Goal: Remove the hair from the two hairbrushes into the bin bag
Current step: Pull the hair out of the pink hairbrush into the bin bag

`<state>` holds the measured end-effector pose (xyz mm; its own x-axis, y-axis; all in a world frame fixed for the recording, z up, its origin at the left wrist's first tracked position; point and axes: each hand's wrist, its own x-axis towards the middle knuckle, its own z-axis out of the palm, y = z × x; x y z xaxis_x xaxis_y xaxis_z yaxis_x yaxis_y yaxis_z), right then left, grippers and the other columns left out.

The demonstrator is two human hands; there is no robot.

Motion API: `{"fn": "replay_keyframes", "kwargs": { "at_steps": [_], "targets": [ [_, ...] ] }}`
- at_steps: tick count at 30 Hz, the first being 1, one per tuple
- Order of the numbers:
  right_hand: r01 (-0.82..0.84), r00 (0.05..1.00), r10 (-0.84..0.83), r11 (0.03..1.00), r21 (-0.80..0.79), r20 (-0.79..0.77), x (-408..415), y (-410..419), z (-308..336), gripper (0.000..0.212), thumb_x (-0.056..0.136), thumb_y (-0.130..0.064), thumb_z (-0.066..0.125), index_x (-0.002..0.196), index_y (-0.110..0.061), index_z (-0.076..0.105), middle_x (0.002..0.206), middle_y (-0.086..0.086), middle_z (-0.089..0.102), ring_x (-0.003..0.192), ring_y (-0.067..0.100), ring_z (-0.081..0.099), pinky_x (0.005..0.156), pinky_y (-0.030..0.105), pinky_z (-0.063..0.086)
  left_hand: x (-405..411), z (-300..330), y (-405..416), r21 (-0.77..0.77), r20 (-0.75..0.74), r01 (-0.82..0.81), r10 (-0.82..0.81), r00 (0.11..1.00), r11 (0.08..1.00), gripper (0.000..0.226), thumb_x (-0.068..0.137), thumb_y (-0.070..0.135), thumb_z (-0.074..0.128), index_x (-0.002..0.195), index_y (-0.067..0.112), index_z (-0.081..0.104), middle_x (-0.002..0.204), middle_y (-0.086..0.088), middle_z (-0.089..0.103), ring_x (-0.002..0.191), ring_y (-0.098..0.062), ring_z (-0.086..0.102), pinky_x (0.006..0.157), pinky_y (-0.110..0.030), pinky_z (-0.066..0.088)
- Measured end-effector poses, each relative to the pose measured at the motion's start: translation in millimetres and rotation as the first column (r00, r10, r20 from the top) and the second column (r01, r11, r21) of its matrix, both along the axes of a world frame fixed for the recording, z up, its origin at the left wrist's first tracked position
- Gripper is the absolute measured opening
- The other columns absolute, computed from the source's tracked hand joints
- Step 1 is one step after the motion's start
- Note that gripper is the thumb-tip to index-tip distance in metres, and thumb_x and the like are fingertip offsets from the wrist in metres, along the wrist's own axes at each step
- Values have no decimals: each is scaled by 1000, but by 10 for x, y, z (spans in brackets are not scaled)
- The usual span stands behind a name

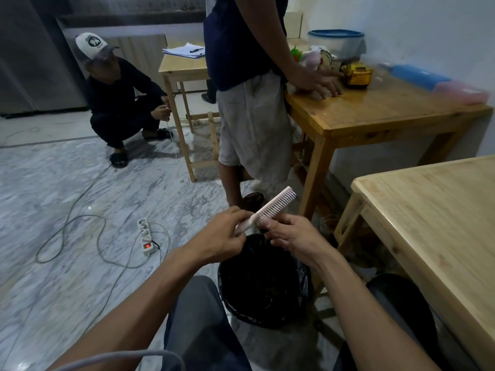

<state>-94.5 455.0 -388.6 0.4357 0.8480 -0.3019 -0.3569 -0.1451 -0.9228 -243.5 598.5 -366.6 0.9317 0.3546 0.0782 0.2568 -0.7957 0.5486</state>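
Left hand (pixel 223 232) is pinched shut on the handle of the pale pink hairbrush (pixel 270 210), holding it tilted up toward the right at centre frame, while the right hand (pixel 293 236) curls its fingers (pixel 269 223) against the bristles near the handle end. Directly below both hands sits the black bin bag (pixel 263 279), mouth open, on the marble floor (pixel 80 196), with a light wooden counter (pixel 439 223) at the right edge and a white power strip (pixel 146 236) left of the bag.

Head-worn camera looks forward and down, close above both hands (pixel 257 234).
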Motion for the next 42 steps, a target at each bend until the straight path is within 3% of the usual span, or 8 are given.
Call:
{"fn": "replay_keyframes", "kwargs": {
  "at_steps": [7,15,20,25,31,34,38,42],
  "targets": [
    [61,990,-50,994,-85,131,-4,36,-54,27,82,-25,80,98,-3,77,73,3,68,63,8,61,59,18,54,-72,1,15,-76,1,35,-35,999,997,55,98,15,51,135,56,45,87,9,68,65,-5,61,66,-34,53],
    [286,917,-187,924,-253,353,16,55,-198,23,95,-20,71,77,-10,80,64,2,64,60,12,55,60,25,47,-32,-107,74,-87,-47,-252,249,967,964,33,100,12,50,132,18,57,85,-2,61,64,-12,51,55,-33,39],
    [264,941,-174,914,-308,291,61,12,-212,20,98,6,56,102,1,75,89,13,73,76,18,69,68,25,59,-50,-106,95,-93,-45,-331,328,943,939,38,92,7,52,129,16,57,84,-2,60,64,-9,50,50,-23,31],
    [161,909,45,880,-447,415,31,-16,-235,59,93,13,49,139,-21,61,124,1,56,102,28,71,81,41,64,-14,-95,41,-106,-44,-336,333,942,936,33,90,10,57,122,18,59,78,6,56,62,-8,51,45,-16,31],
    [330,683,76,855,-399,726,24,4,-197,14,97,-28,68,102,-23,81,87,-1,77,84,16,73,85,39,61,22,-97,23,-94,-14,-369,370,929,925,21,96,28,58,112,18,65,73,5,62,61,-10,56,50,-26,39],
    [357,663,72,844,-400,745,23,-4,-94,41,98,-49,59,77,-21,81,75,-1,76,82,18,70,82,39,57,17,-97,21,-69,6,-359,360,933,931,33,101,47,51,112,19,66,85,-3,70,77,-21,63,67,-37,49],
    [243,769,18,916,-318,639,34,68,-71,35,99,-47,56,106,-20,79,104,1,77,104,21,71,97,39,54,22,-99,8,-57,-18,-349,349,937,935,39,103,49,45,110,17,66,86,-4,67,80,-24,61,67,-38,45],
    [178,978,-160,974,-137,132,-41,146,34,29,98,-46,63,104,-18,69,99,1,77,88,23,79,81,39,65,37,-121,-55,-166,-15,-337,340,940,927,37,105,44,45,94,16,66,76,-2,65,76,-23,60,69,-41,45]
  ]
}}
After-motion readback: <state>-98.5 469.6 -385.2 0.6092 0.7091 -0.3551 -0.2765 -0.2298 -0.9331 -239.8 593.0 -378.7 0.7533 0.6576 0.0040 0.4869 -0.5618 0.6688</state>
